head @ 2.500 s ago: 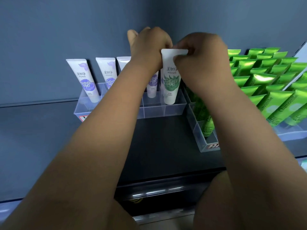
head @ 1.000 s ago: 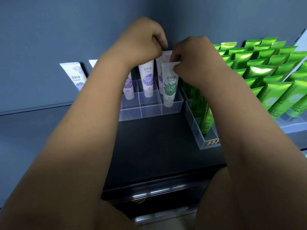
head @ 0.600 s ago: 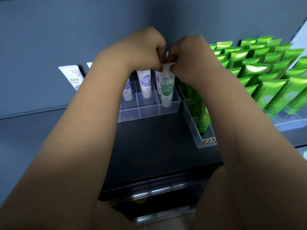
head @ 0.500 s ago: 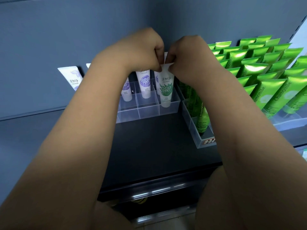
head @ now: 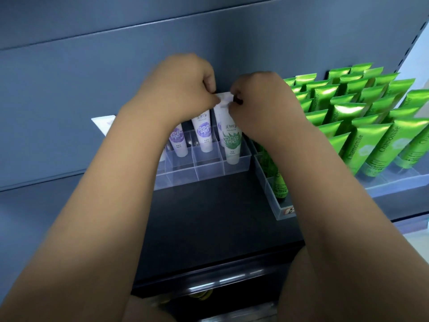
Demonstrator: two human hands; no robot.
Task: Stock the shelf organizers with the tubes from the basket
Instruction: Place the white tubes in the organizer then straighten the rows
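Left hand (head: 183,89): pinching the crimped top of the green-print tube (head: 231,138), centre frame.
Right hand (head: 260,101): pinching the same crimp.
Tube: cap-down in the rightmost column of the clear organizer (head: 236,168).
Advice: push straight down, seat the cap, then release.

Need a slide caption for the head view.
Left hand and right hand pinch the top of a green-label tube in the clear organizer.
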